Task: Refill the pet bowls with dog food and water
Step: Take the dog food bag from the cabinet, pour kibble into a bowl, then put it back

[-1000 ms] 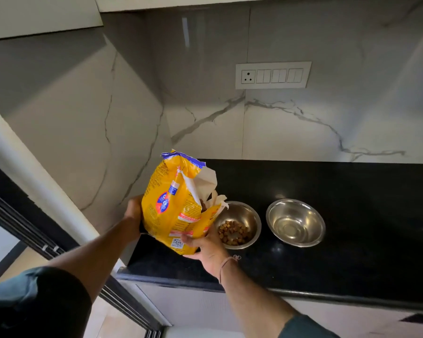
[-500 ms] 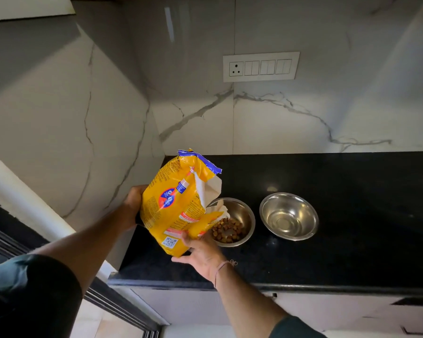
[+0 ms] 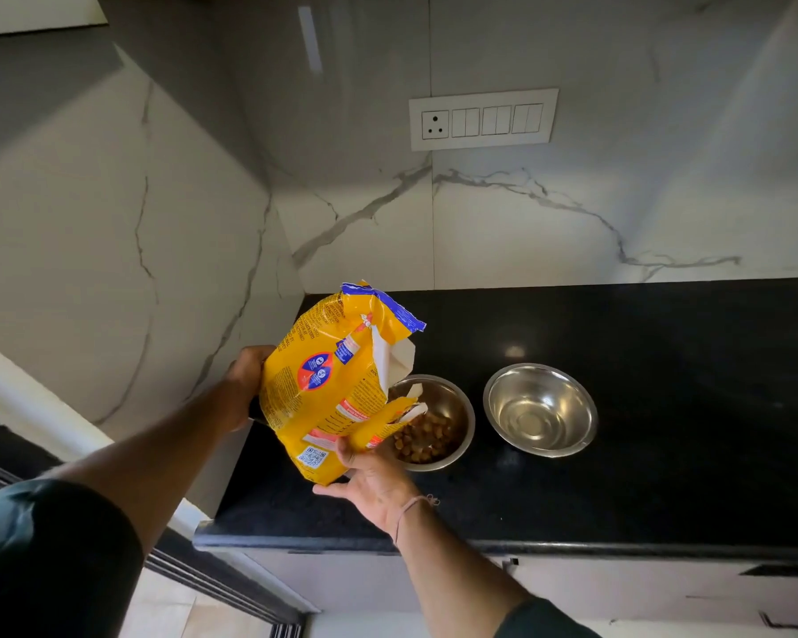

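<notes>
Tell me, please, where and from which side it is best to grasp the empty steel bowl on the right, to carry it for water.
Probably the near rim of the empty steel bowl, from above on the person's side. It sits upright on the black counter, its rolled lip exposed all around, and the kibble bowl crowds its left.

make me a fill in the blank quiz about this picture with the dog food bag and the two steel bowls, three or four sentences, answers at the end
1. The kibble lies in the bowl on the ____ of the pair.
2. The other steel bowl holds no ____.
3. The yellow bag is held by ____ hands, the left hand behind it and the right hand under it.
4. Both bowls stand on a ____ countertop.

Missing words: left; kibble; two; black
</notes>
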